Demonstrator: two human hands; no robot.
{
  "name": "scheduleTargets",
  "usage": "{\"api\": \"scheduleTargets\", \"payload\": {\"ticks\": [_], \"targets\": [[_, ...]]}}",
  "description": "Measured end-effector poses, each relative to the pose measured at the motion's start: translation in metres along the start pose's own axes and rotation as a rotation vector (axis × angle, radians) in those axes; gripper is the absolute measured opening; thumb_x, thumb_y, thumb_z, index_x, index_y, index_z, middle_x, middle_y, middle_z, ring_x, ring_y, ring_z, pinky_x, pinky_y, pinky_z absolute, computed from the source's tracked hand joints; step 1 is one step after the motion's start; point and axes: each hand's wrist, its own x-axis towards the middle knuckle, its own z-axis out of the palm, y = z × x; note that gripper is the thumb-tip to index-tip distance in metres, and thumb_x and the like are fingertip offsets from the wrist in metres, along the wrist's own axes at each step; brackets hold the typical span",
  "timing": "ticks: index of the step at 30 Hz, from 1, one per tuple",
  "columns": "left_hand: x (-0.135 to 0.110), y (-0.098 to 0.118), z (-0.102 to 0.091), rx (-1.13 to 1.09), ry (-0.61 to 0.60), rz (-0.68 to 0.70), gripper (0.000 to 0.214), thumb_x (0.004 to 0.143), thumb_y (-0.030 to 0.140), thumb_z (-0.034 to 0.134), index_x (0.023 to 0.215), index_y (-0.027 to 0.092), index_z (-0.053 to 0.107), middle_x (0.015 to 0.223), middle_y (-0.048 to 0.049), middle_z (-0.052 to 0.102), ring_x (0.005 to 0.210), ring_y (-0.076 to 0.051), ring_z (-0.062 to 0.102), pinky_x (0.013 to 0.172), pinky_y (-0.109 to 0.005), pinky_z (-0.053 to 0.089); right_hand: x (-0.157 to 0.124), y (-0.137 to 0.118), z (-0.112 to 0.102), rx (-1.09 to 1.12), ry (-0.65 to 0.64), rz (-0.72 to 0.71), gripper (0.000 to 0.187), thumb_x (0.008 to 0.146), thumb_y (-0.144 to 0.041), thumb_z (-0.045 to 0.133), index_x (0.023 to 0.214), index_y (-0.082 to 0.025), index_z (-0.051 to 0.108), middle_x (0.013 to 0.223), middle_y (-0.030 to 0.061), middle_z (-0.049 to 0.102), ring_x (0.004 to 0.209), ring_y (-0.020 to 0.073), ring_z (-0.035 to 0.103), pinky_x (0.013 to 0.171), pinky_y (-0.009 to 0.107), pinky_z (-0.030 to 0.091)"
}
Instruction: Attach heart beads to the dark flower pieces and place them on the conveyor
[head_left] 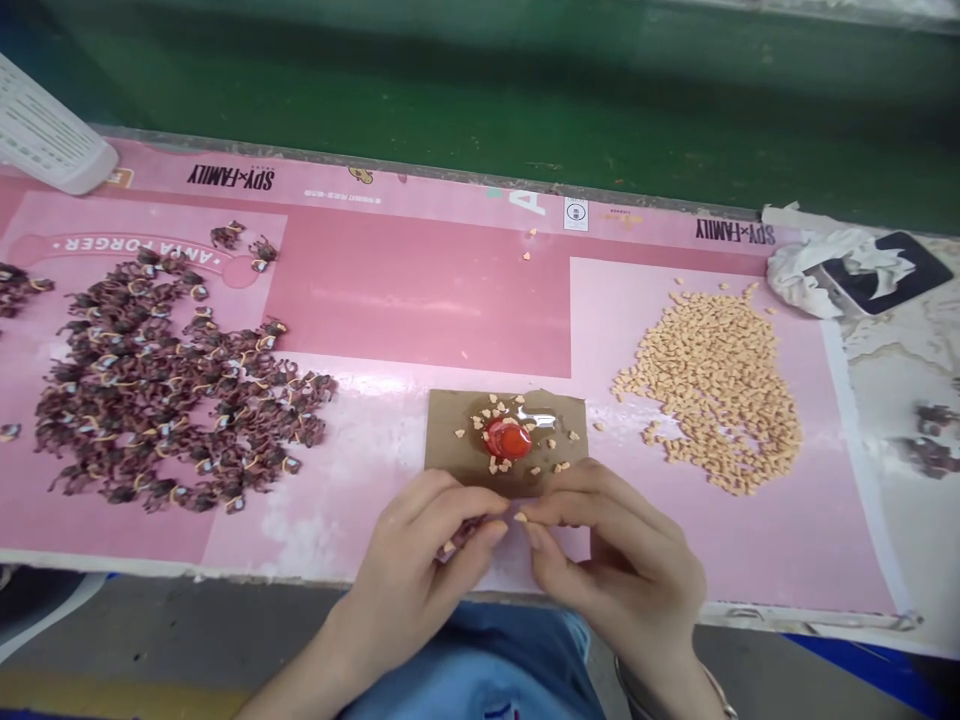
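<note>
Hands: the left hand (409, 570) and the right hand (619, 565) are held close together just past the near edge of the worktop, fingers curled inward, not spread. The right hand pinches a tan chip (519, 517) at its fingertips, with the tip of the left hand's forefinger almost meeting it. The left hand's fingers curl around a dark fragment (459, 535), though whether they grip it is hard to tell.

Work in hand: the fingertips are working on that chip directly in front of the cardboard square.

Cardboard square: a cardboard square (450, 445) lies on the pink printed mat (420, 300), by the near edge, just beyond the hands. It carries a glossy red blob (507, 438), a clear shiny smear (538, 417) and scattered tan chips (495, 465).

Right of the hands: a heap of tan chips (709, 390) spreads across the mat.

Left of the hands: a broad spread of dark brown clusters (180, 385), flecked with yellow thread, covers the mat.

Far corners: a white plastic object (45, 130) sits at the far left corner; crumpled white wrapping (814, 270) and a black card (911, 270) lie at the far right corner.
</note>
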Motion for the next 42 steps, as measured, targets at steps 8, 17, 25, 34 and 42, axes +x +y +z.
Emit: {"api": "scheduleTargets", "payload": {"ticks": [8, 17, 25, 34, 42], "targets": [[-0.002, 0.002, 0.002, 0.070, 0.004, 0.055, 0.022, 0.106, 0.014, 0.047, 0.087, 0.019, 0.057, 0.069, 0.0032, 0.054, 0.060, -0.009, 0.051, 0.054, -0.016, 0.043, -0.003, -0.008, 0.008, -0.044, -0.030, -0.025, 0.018, 0.087, -0.006, 0.067, 0.091, -0.023, 0.071, 0.078, 0.0001, 0.073, 0.065, 0.0131, 0.068, 0.061, 0.024, 0.060], [-0.006, -0.002, -0.001, 0.050, 0.023, -0.021, 0.011, 0.103, 0.013, 0.055, 0.105, 0.023, 0.059, 0.083, 0.0038, 0.068, 0.065, -0.009, 0.062, 0.060, -0.015, 0.049, 0.001, 0.001, 0.001, -0.044, -0.023, 0.012, 0.017, 0.086, -0.006, 0.069, 0.086, -0.023, 0.069, 0.078, -0.0001, 0.071, 0.067, 0.0134, 0.070, 0.061, 0.024, 0.060], [-0.005, -0.003, -0.013, 0.000, -0.017, -0.083, 0.022, 0.101, 0.013, 0.055, 0.082, 0.021, 0.061, 0.062, 0.0052, 0.057, 0.051, -0.009, 0.050, 0.046, -0.018, 0.037, 0.003, 0.013, -0.007, -0.161, 0.018, 0.042, 0.016, 0.087, -0.008, 0.068, 0.085, -0.023, 0.069, 0.078, 0.0004, 0.071, 0.067, 0.0136, 0.069, 0.060, 0.023, 0.058], [-0.003, 0.001, -0.001, 0.019, 0.009, -0.005, 0.019, 0.094, 0.007, 0.053, 0.083, 0.020, 0.061, 0.064, 0.0037, 0.056, 0.053, -0.009, 0.050, 0.046, -0.016, 0.038, 0.005, -0.007, 0.006, -0.027, -0.118, -0.040, 0.017, 0.086, -0.007, 0.066, 0.087, -0.023, 0.063, 0.074, 0.0000, 0.069, 0.063, 0.0137, 0.066, 0.056, 0.025, 0.057], [-0.004, 0.001, -0.001, 0.034, 0.042, 0.070, 0.019, 0.088, 0.004, 0.054, 0.079, 0.021, 0.058, 0.060, 0.0031, 0.054, 0.050, -0.010, 0.048, 0.044, -0.019, 0.038, -0.010, -0.004, 0.014, 0.240, -0.163, 0.142, 0.022, 0.088, -0.008, 0.063, 0.096, -0.025, 0.054, 0.078, -0.0044, 0.063, 0.068, 0.0101, 0.062, 0.061, 0.021, 0.054]]}}
